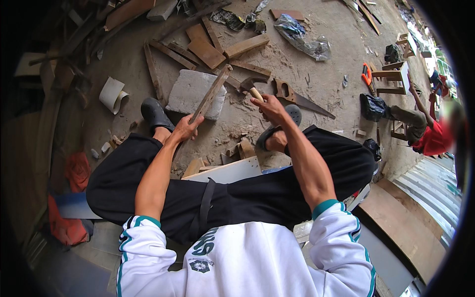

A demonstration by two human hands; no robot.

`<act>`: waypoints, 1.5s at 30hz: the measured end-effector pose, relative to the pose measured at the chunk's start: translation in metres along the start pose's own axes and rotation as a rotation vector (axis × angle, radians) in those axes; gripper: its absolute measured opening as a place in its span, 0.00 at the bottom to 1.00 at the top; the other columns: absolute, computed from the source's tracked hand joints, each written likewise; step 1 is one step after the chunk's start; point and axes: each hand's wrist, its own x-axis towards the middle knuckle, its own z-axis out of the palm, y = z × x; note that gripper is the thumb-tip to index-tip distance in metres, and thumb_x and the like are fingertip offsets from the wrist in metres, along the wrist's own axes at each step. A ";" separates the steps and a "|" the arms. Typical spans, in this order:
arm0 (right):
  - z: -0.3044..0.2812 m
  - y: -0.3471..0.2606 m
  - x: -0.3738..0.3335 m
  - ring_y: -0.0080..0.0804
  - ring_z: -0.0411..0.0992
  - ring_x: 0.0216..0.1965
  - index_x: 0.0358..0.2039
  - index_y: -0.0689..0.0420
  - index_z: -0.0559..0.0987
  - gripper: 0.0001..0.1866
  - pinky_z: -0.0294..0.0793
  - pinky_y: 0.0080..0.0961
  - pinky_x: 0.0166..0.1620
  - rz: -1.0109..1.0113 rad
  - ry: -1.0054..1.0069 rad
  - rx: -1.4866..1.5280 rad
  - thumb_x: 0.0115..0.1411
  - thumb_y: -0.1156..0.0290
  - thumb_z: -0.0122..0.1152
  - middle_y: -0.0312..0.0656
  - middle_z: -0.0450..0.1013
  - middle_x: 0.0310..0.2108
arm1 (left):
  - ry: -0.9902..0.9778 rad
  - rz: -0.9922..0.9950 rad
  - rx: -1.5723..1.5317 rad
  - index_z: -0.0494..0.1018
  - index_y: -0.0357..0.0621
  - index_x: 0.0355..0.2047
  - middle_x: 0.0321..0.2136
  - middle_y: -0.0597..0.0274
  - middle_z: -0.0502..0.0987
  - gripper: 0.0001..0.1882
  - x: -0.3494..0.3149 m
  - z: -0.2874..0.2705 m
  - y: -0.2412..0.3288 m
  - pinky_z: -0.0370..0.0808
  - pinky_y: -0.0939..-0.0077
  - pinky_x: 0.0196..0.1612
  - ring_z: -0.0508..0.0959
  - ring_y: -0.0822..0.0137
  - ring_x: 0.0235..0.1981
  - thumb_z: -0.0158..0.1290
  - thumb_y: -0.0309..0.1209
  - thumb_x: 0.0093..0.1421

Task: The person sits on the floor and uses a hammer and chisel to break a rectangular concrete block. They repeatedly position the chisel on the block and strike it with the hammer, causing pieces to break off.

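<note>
My left hand (pixel 187 127) is wrapped round a narrow wooden strip (pixel 213 93), which slants up and away over a pale concrete block (pixel 185 90). In my right hand (pixel 272 109) is a claw hammer (pixel 256 93), gripped by its light wooden handle. The hammer's dark head is raised just right of the strip's upper part, apart from it. A handsaw (pixel 309 105) with a brown wooden handle lies on the ground beyond my right hand. My feet, in dark clogs, stand on either side of the block.
Loose boards and wood offcuts (pixel 205 52) lie beyond the block. A crumpled plastic bag (pixel 309 44) is farther off. A curled white sheet (pixel 113 94) lies at left. To the right are small wooden stools (pixel 391 76), an orange-handled saw (pixel 366 74) and a person in red (pixel 433 136).
</note>
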 end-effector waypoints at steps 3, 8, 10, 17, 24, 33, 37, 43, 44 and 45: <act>-0.044 -0.056 -0.026 0.22 0.65 0.16 0.39 0.62 0.77 0.28 0.63 0.26 0.18 -0.063 -0.187 -0.216 0.59 0.45 0.62 0.33 0.65 0.17 | 0.050 0.103 -0.017 0.73 0.39 0.47 0.18 0.65 0.72 0.31 0.002 0.001 0.002 0.74 0.75 0.24 0.75 0.72 0.21 0.55 0.55 0.59; -0.099 -0.143 -0.086 0.21 0.66 0.13 0.37 0.60 0.78 0.24 0.63 0.25 0.16 -0.091 -0.295 -0.533 0.62 0.47 0.58 0.34 0.68 0.17 | -0.009 0.364 -0.192 0.72 0.41 0.46 0.21 0.68 0.71 0.23 0.016 0.011 0.028 0.72 0.78 0.24 0.72 0.74 0.20 0.56 0.47 0.60; -0.116 -0.159 -0.103 0.20 0.66 0.13 0.37 0.59 0.78 0.23 0.64 0.24 0.15 -0.117 -0.292 -0.584 0.63 0.48 0.57 0.34 0.69 0.17 | -0.038 0.418 -0.210 0.72 0.41 0.45 0.21 0.69 0.70 0.20 0.019 0.014 0.044 0.70 0.79 0.23 0.71 0.75 0.20 0.55 0.43 0.61; -0.141 -0.178 -0.134 0.20 0.67 0.14 0.39 0.55 0.80 0.21 0.66 0.23 0.16 -0.113 -0.206 -0.644 0.62 0.48 0.58 0.32 0.69 0.16 | 0.048 0.495 0.046 0.74 0.40 0.38 0.19 0.65 0.70 0.17 0.002 -0.002 0.074 0.67 0.71 0.27 0.68 0.71 0.21 0.53 0.40 0.55; -0.146 -0.171 -0.129 0.20 0.68 0.15 0.38 0.55 0.80 0.21 0.66 0.23 0.17 -0.132 -0.253 -0.606 0.62 0.48 0.58 0.31 0.69 0.16 | 0.203 0.551 0.232 0.74 0.41 0.38 0.17 0.59 0.68 0.17 -0.011 -0.016 0.089 0.68 0.68 0.28 0.68 0.66 0.20 0.52 0.41 0.55; -0.153 -0.165 -0.119 0.20 0.69 0.15 0.37 0.57 0.79 0.22 0.68 0.22 0.17 -0.196 -0.236 -0.540 0.62 0.47 0.58 0.32 0.68 0.15 | 0.198 0.588 0.308 0.74 0.40 0.40 0.18 0.62 0.68 0.20 -0.016 -0.033 0.089 0.67 0.71 0.28 0.68 0.69 0.22 0.52 0.44 0.57; -0.149 -0.165 -0.121 0.20 0.68 0.14 0.40 0.57 0.78 0.24 0.66 0.23 0.17 -0.210 -0.183 -0.456 0.63 0.46 0.56 0.33 0.68 0.15 | 0.253 0.480 0.253 0.75 0.43 0.38 0.17 0.56 0.70 0.21 -0.020 -0.015 0.103 0.69 0.65 0.28 0.70 0.62 0.20 0.52 0.49 0.62; -0.121 -0.146 -0.101 0.21 0.66 0.14 0.46 0.58 0.78 0.26 0.63 0.27 0.18 -0.146 -0.003 -0.293 0.64 0.46 0.54 0.33 0.67 0.15 | 0.326 0.374 0.352 0.76 0.44 0.42 0.21 0.51 0.75 0.27 -0.024 -0.002 0.119 0.72 0.60 0.33 0.77 0.49 0.25 0.49 0.57 0.62; -0.112 -0.138 -0.094 0.22 0.66 0.14 0.47 0.58 0.78 0.26 0.63 0.27 0.18 -0.149 0.028 -0.266 0.65 0.46 0.54 0.34 0.67 0.15 | 0.326 0.351 0.352 0.76 0.44 0.42 0.21 0.50 0.76 0.28 -0.026 0.001 0.120 0.72 0.59 0.33 0.77 0.49 0.26 0.49 0.58 0.62; -0.105 -0.133 -0.088 0.22 0.66 0.14 0.47 0.58 0.78 0.26 0.64 0.28 0.18 -0.152 0.065 -0.241 0.65 0.47 0.53 0.34 0.67 0.15 | 0.325 0.335 0.351 0.76 0.45 0.43 0.21 0.49 0.76 0.29 -0.025 0.004 0.125 0.72 0.59 0.34 0.78 0.48 0.27 0.48 0.58 0.62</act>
